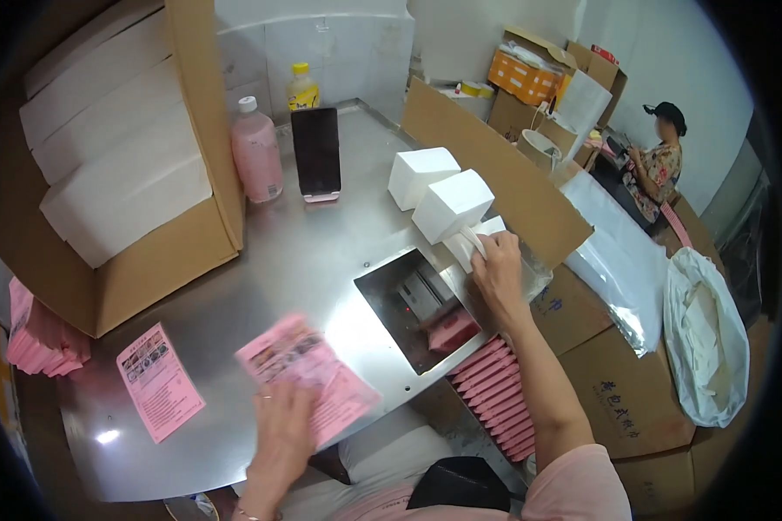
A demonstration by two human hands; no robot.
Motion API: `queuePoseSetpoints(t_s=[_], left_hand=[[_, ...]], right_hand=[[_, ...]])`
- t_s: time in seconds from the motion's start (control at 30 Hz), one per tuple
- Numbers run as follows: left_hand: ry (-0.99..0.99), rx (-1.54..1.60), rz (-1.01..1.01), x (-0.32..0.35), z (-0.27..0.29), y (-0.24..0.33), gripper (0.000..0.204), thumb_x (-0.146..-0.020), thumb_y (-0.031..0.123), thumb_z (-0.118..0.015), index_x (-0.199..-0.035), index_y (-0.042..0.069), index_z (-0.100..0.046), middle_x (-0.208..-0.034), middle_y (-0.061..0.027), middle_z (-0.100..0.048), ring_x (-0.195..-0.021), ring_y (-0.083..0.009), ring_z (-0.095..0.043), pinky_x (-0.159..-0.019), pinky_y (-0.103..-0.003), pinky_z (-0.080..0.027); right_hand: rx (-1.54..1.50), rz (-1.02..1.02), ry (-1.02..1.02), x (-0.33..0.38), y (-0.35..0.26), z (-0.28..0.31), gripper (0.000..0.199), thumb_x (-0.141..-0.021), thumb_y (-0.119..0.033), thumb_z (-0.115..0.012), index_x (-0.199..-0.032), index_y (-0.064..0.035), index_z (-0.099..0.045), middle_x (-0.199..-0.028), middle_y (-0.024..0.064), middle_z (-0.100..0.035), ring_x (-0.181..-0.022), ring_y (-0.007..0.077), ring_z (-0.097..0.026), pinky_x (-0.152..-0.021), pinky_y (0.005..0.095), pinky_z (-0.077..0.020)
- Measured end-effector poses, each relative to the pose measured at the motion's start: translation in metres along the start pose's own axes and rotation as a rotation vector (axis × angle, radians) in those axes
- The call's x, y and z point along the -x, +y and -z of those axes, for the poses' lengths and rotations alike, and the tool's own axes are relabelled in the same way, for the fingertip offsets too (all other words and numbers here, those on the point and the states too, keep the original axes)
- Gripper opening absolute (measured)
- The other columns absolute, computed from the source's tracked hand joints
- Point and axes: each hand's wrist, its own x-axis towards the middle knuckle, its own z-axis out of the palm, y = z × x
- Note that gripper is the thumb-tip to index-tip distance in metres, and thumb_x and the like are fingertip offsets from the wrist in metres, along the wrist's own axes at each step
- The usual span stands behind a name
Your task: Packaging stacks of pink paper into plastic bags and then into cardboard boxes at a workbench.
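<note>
My left hand (282, 421) is closed on the near part of a pink printed packet (300, 352), which lies tilted and slightly blurred over the steel table. Another pink printed sheet or packet (159, 382) lies flat to its left. At the table's right side, my right hand (500, 269) pinches the edge of a folded white tissue stack (465, 247). Two more white tissue blocks, one nearer (453, 206) and one farther (421, 176), stand just beyond it. Between my hands is a rectangular opening (382, 300) in the table, with a pink packet (452, 330) inside.
A cardboard box (161, 265) of white tissue stacks stands at left, beside a pink pile (39, 339). A pink bottle (256, 152), yellow-capped bottle (302, 87) and phone (316, 152) stand behind. Pink packets (495, 395) line up below right. Another person (660, 165) sits at far right.
</note>
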Motion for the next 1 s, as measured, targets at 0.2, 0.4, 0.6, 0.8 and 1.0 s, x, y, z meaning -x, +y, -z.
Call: queuePoseSetpoints(t_s=[0.2,0.4,0.6,0.8,1.0], left_hand=[[-0.058,0.12,-0.078,-0.025,-0.02,0.036,0.047,-0.069,0.015,-0.076,-0.111,0.002,-0.058,-0.113,-0.0213,-0.052,-0.106,-0.042,-0.05,-0.093,-0.049,-0.041],[-0.091,-0.106,0.144,-0.019,-0.023,0.033,0.101,-0.066,0.041,-0.079,-0.147,0.0,-0.035,-0.152,-0.0278,-0.03,-0.14,-0.0501,-0.028,-0.109,-0.068,-0.02],[0.052,-0.286,0.223,-0.042,-0.018,0.036,0.097,-0.059,0.041,-0.082,-0.14,0.004,-0.043,-0.155,-0.0269,-0.024,-0.142,-0.0498,-0.023,-0.105,-0.071,-0.019],[0.083,-0.368,0.221,-0.025,-0.01,0.032,0.052,-0.076,0.046,-0.072,-0.117,0.015,-0.066,-0.133,-0.021,-0.051,-0.108,-0.0378,-0.048,-0.084,-0.048,-0.034],[0.108,-0.411,0.144,-0.038,-0.012,0.031,0.06,-0.074,0.057,-0.073,-0.112,0.011,-0.066,-0.124,-0.0196,-0.052,-0.103,-0.0368,-0.05,-0.082,-0.047,-0.034]], right_hand=[[-0.365,0.379,0.029,0.038,-0.098,0.012,0.039,-0.084,-0.005,-0.058,-0.123,-0.0002,-0.059,-0.119,0.0219,-0.061,-0.112,0.0397,-0.059,-0.092,0.0509,-0.0493],[-0.269,0.673,-0.278,0.071,-0.173,0.026,0.042,-0.08,-0.019,-0.064,-0.119,-0.0033,-0.064,-0.109,0.0178,-0.062,-0.104,0.0332,-0.062,-0.102,0.0627,-0.0385],[-0.338,0.695,-0.603,0.041,-0.197,0.01,0.03,-0.077,-0.014,-0.065,-0.105,-0.0022,-0.066,-0.102,0.0186,-0.066,-0.091,0.0333,-0.066,-0.102,0.06,-0.0415],[0.031,0.254,0.12,-0.061,-0.087,0.018,0.041,-0.081,-0.013,-0.066,-0.118,0.0033,-0.057,-0.1,0.0185,-0.061,-0.102,0.0373,-0.057,-0.083,0.0465,-0.0444],[0.04,0.068,-0.003,-0.078,-0.03,-0.025,0.026,-0.086,-0.024,-0.065,-0.089,0.0001,-0.074,-0.091,0.0144,-0.059,-0.092,0.0302,-0.055,-0.079,0.0455,-0.044]])
